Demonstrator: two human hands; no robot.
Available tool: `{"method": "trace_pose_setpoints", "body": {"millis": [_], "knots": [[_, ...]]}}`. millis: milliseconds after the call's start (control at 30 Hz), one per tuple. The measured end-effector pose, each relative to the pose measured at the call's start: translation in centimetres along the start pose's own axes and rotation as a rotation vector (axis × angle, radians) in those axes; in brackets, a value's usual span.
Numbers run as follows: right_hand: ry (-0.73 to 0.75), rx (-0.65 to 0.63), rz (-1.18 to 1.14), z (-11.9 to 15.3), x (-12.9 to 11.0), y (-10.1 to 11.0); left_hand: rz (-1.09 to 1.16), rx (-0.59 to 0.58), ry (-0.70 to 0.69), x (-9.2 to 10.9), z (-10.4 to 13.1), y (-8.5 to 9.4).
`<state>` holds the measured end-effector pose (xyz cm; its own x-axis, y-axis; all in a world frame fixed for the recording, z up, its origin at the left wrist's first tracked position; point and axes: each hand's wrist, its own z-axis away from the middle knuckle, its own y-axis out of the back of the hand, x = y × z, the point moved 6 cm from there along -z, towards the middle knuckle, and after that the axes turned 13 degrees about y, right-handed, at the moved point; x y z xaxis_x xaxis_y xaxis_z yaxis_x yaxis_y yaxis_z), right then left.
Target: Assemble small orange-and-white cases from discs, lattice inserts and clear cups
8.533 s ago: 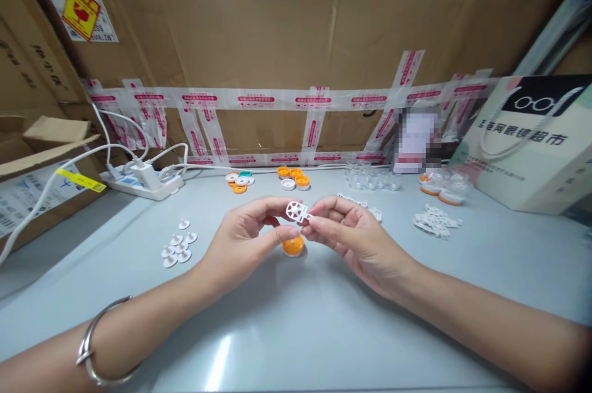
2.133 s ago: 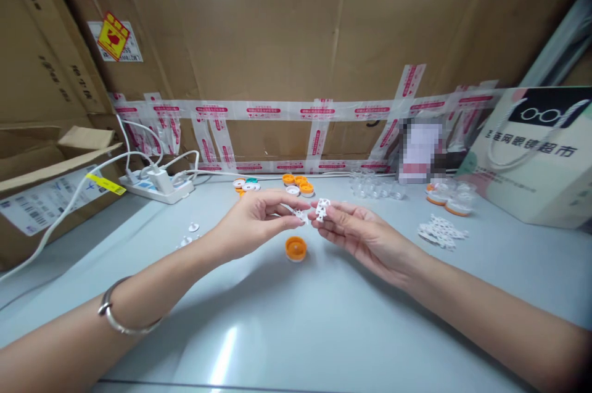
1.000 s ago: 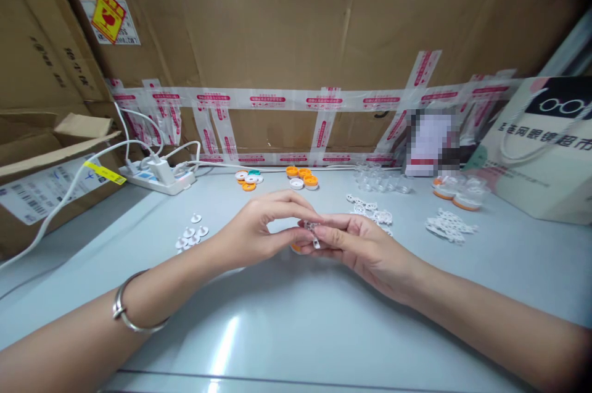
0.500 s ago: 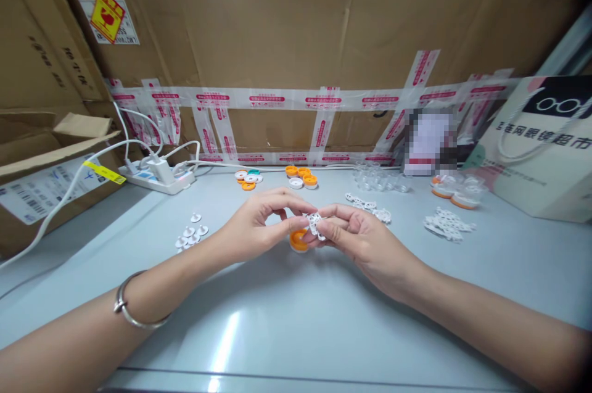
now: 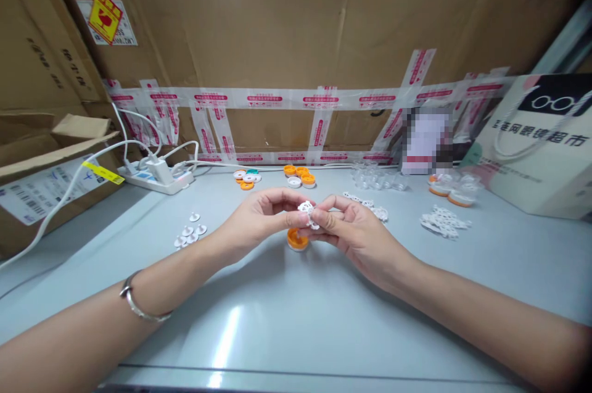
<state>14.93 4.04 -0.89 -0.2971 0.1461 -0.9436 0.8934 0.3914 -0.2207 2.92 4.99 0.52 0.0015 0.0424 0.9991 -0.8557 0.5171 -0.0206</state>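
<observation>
Between the fingertips of both hands is a small white openwork plastic piece [image 5: 307, 214]. My left hand [image 5: 266, 220] pinches its left side with thumb and fingers. From the other side my right hand [image 5: 349, 226] grips it, thumb in front. Below the fingers, an orange round cup with a white base [image 5: 297, 240] stands on the table; the fingers partly cover its upper right. Left of my left hand lie several white discs with upright pins [image 5: 187, 232], the nearest partly hidden by my forearm. More white openwork pieces [image 5: 379, 213] lie just behind my right hand.
Orange and white round parts [image 5: 303, 176] sit toward the back, with clear plastic cups [image 5: 377, 177] to their right. Another heap of white openwork pieces [image 5: 444, 221] lies at right, near a paper bag [image 5: 541, 158]. A power strip [image 5: 160, 179] and open carton [image 5: 50, 177] stand left.
Both hands have shifted slightly left with the white openwork piece, which has turned between the fingers. The camera view has shifted slightly too.
</observation>
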Motion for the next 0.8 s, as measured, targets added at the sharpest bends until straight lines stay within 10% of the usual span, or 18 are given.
{"method": "trace_pose_setpoints", "body": {"millis": [200,367,800], "knots": [[0.11,0.081,0.385,-0.4,-1.2,2.2,-0.033,0.087,0.063,0.1,-0.1,1.9],[0.188,-0.131,1.001,-0.3,0.0,2.3,-0.266,0.126,0.164,-0.8,-0.5,2.4],[0.247,-0.254,1.04,-0.5,1.6,1.3,-0.52,-0.005,0.077,-1.4,-0.7,0.8]]}}
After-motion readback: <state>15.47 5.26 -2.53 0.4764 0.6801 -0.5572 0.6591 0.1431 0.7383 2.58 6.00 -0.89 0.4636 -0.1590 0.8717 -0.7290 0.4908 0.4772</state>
